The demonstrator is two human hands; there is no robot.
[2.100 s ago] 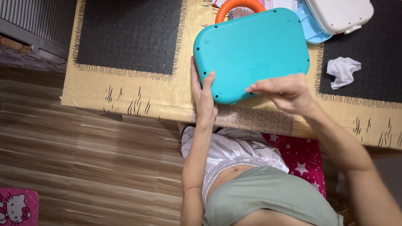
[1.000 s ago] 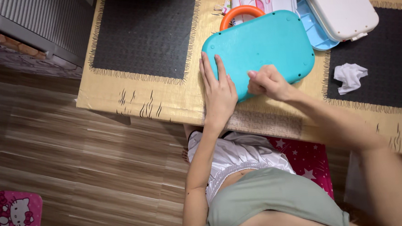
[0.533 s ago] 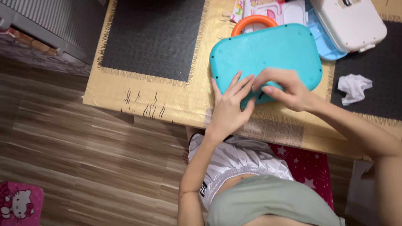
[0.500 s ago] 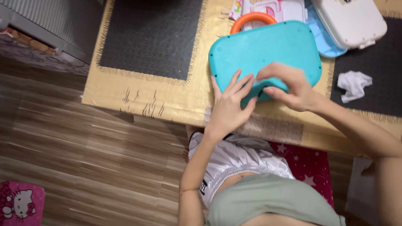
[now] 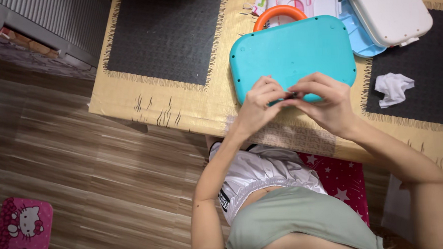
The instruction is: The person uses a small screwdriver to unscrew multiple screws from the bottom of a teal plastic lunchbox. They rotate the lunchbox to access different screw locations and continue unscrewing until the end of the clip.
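At teal case (image 5: pixel 293 47) near edge (orange-handled): both hands' fingers (image 5: pixel 272 89) pinch tiny dark piece (image 5: pixel 291 94).

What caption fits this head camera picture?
Both hands pinch at the near edge of a turquoise toy case on the table.

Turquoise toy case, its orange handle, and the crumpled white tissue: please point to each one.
turquoise toy case (image 5: pixel 293 47), head view, middle of its back.
orange handle (image 5: pixel 278 10), head view, top of arch.
crumpled white tissue (image 5: pixel 393 86), head view, centre.

Both hands' fingers (image 5: pixel 280 92) pinch small part at teal case (image 5: pixel 298 47) near edge.
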